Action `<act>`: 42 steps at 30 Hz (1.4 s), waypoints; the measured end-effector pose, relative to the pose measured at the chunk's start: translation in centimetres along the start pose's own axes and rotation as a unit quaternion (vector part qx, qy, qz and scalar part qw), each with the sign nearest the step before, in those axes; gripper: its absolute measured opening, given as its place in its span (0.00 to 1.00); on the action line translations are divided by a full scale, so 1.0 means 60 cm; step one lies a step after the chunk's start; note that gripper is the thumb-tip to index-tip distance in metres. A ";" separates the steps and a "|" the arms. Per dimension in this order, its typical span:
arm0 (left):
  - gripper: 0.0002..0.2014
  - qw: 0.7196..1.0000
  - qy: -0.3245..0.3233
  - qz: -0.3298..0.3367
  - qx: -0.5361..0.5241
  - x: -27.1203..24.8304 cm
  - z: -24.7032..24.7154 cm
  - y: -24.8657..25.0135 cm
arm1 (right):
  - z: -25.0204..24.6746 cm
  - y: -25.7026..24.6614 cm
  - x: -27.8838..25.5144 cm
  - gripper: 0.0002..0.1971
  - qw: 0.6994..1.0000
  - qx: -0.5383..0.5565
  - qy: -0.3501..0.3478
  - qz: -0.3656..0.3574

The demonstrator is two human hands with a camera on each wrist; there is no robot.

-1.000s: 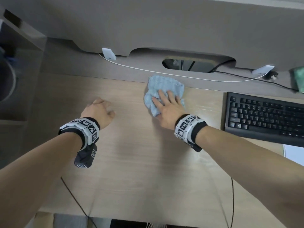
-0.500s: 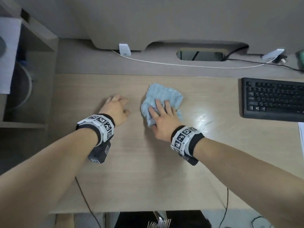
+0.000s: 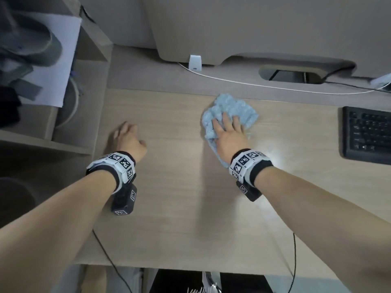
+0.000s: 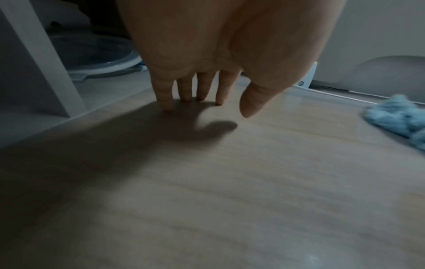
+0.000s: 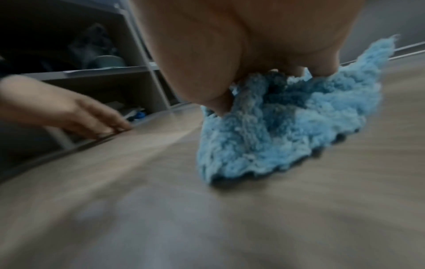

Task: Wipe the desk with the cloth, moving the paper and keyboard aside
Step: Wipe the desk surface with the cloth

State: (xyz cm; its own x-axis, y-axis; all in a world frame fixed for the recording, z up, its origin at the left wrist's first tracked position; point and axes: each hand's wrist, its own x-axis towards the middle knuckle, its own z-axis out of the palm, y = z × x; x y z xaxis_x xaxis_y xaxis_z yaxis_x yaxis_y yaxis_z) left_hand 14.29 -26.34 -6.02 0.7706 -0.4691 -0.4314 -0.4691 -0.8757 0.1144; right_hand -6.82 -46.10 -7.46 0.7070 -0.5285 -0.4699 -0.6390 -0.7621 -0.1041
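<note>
A crumpled light-blue cloth [image 3: 239, 108] lies on the wooden desk [image 3: 179, 208], up against the darker back strip. My right hand [image 3: 228, 134] presses down on it, fingers spread over the top. In the right wrist view the cloth [image 5: 287, 136] bunches up under the thumb and fingers. My left hand [image 3: 127, 138] rests near the desk's left edge, holding nothing. Its fingertips [image 4: 168, 103] touch the wood, and the cloth [image 4: 400, 116] shows far to its right. The black keyboard [image 3: 368, 134] sits at the right edge.
A shelf unit [image 3: 63, 142] stands against the desk's left side, with a white sheet [image 3: 57, 60] and dark items on top. A white cable [image 3: 232, 81] and a cable opening [image 3: 289, 75] run along the back strip. Black cords [image 3: 294, 261] hang off the front edge.
The right hand slid the cloth toward me, then pushed it back to the rear strip. The left hand moved left toward the shelf. My view swung left, leaving less of the keyboard in sight.
</note>
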 end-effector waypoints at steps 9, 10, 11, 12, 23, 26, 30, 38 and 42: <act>0.23 0.999 0.009 -0.008 -0.031 0.011 -0.027 0.003 | -0.027 0.077 0.047 0.32 0.996 0.038 -0.002 0.085; 0.23 0.999 0.009 -0.004 -0.030 0.011 -0.028 0.002 | -0.039 0.089 0.064 0.33 0.992 0.046 0.003 0.118; 0.22 0.999 0.008 -0.002 -0.032 0.010 -0.028 0.001 | -0.047 0.093 0.082 0.33 0.989 0.047 0.005 0.143; 0.22 0.999 0.013 0.005 -0.033 0.008 -0.028 0.003 | -0.056 0.090 0.096 0.33 0.986 0.044 0.006 0.163; 0.25 0.999 0.031 0.027 -0.033 -0.006 -0.021 -0.004 | -0.058 -0.072 0.112 0.34 0.982 -0.048 -0.044 -0.177; 0.27 0.998 0.024 0.036 -0.043 -0.004 -0.019 -0.014 | -0.076 -0.004 0.130 0.34 0.995 -0.023 -0.026 -0.096; 0.28 0.998 0.027 0.044 -0.047 -0.001 -0.010 -0.025 | -0.088 -0.043 0.170 0.34 0.999 -0.013 0.000 -0.036; 0.28 0.995 0.043 0.058 -0.070 0.004 0.000 -0.037 | -0.085 0.007 0.151 0.34 0.999 -0.023 0.004 -0.048; 0.29 0.995 0.031 0.063 -0.074 0.002 -0.004 -0.037 | -0.080 -0.026 0.144 0.33 0.999 -0.005 0.016 -0.032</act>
State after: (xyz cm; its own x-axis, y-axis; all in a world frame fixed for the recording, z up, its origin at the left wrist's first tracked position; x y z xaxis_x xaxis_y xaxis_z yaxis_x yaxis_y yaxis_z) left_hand 15.51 -24.47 -6.11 0.7366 -0.5789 -0.3497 -0.4993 -0.8142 0.2961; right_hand 1.75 -51.28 -7.18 0.7561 -0.4893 -0.4346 -0.5883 -0.7991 -0.1237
